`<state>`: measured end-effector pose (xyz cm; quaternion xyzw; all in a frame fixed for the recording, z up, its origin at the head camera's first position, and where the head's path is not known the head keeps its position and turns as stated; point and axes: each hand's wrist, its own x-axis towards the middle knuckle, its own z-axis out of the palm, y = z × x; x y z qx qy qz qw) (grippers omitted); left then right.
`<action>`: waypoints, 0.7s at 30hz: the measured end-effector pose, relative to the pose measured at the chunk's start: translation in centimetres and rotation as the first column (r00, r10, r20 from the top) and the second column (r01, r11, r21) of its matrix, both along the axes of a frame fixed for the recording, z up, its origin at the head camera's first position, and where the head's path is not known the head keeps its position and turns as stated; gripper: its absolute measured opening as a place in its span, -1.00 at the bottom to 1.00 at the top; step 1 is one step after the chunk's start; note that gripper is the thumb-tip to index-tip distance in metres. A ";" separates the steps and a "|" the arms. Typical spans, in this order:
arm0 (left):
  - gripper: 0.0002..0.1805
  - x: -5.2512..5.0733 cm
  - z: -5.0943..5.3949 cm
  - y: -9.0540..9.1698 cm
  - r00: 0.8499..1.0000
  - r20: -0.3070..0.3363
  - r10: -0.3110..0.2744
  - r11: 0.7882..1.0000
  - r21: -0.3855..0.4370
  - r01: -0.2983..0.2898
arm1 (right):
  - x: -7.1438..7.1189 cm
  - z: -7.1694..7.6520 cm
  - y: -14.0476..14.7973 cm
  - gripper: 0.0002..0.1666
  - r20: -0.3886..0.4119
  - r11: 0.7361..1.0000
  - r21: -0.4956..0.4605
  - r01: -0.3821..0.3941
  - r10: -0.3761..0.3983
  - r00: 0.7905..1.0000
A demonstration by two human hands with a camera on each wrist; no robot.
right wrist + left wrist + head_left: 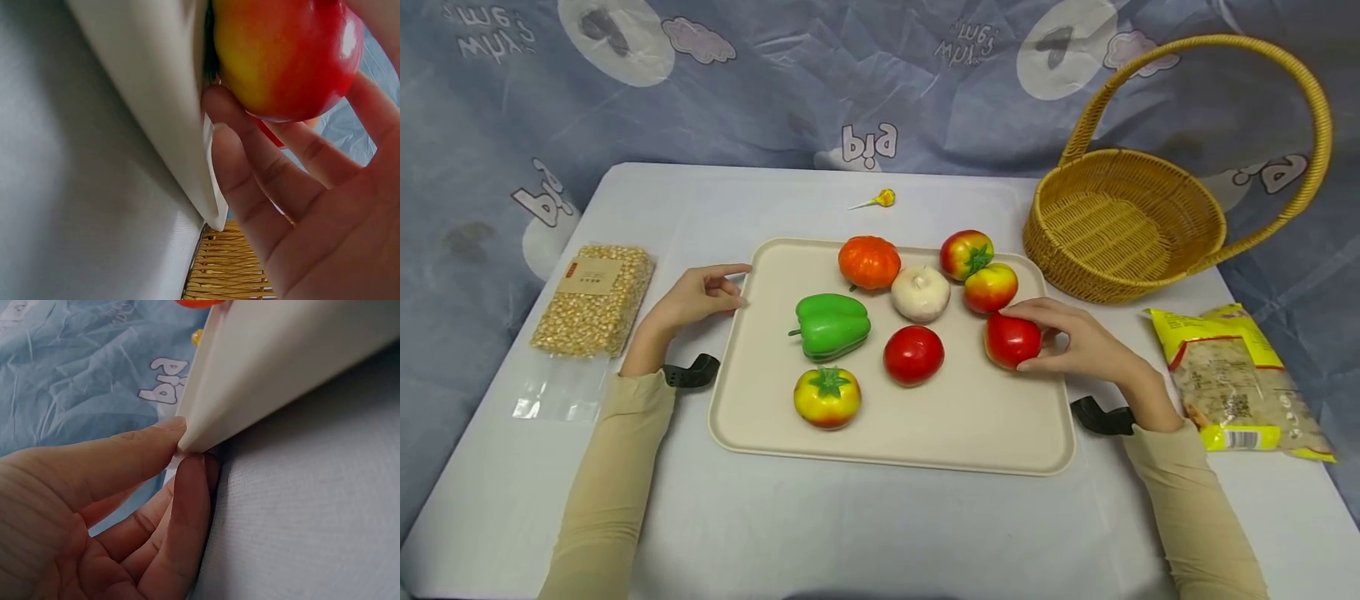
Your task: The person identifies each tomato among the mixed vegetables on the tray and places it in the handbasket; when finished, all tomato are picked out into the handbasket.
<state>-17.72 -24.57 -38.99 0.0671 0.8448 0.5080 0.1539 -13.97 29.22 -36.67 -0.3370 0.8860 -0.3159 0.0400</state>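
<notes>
Grips the red fruit (1011, 340) between thumb and fingers of the right hand (1084, 342), at the right side of the beige tray (985, 425), just beside a yellow-red fruit (991, 288). Pinches the tray's left rim near its far corner with the left hand (691, 298), between the green pepper (832, 325) and the bag of yellow kernels (597, 300).

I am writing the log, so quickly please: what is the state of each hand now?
Left hand: holding the tray, pinching its left edge.
Right hand: holding a red fruit.
</notes>
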 end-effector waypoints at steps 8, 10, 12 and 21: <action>-0.34 0.2 -0.1 -0.2 1.000 0.015 0.007 1.000 0.005 -0.007 | -0.1 0.0 -0.1 -0.20 0.031 0.999 -0.020 -0.028 0.029 0.999; -0.34 0.2 -0.1 -0.3 1.000 0.018 0.021 1.000 0.003 -0.021 | -0.1 0.3 -0.2 -0.21 0.026 1.000 -0.011 -0.027 0.027 0.999; -0.34 0.2 -0.1 -0.3 0.999 0.019 0.028 1.000 -0.011 -0.028 | 0.1 0.7 -0.2 -0.22 0.022 1.000 0.001 -0.015 0.015 1.000; -0.33 0.0 0.2 0.1 0.999 0.042 0.017 1.000 -0.002 -0.017 | 1.3 3.6 1.1 -0.14 -0.014 0.995 -0.027 0.093 -0.093 0.996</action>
